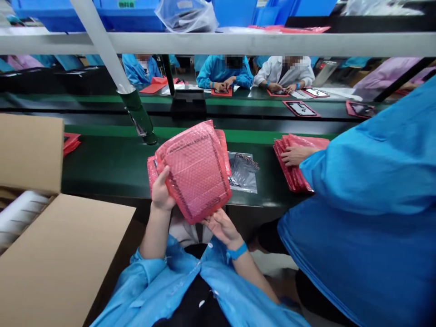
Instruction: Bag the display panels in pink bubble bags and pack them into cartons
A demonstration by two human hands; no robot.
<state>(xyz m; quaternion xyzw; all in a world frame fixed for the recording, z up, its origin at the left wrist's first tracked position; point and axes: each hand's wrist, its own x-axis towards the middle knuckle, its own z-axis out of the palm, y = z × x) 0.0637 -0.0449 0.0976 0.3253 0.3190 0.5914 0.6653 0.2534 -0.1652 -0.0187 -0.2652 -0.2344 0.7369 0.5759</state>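
Observation:
Both my hands hold up a pink bubble-wrap pouch with a flat, dark-edged rectangular item showing through it. My left hand grips its left edge, thumb on the front and the other fingers hidden behind. Under the lower edge, my right hand pinches the bottom right part. Behind the pouch, more pink wrap shows at both sides, on or just above the dark green bench. A clear plastic bag with small dark parts lies right of the pouch.
At the right, a co-worker in blue rests a hand on a stack of pink pouches. An open cardboard box stands at the left. A slanted post rises from the bench. Several people work across the line.

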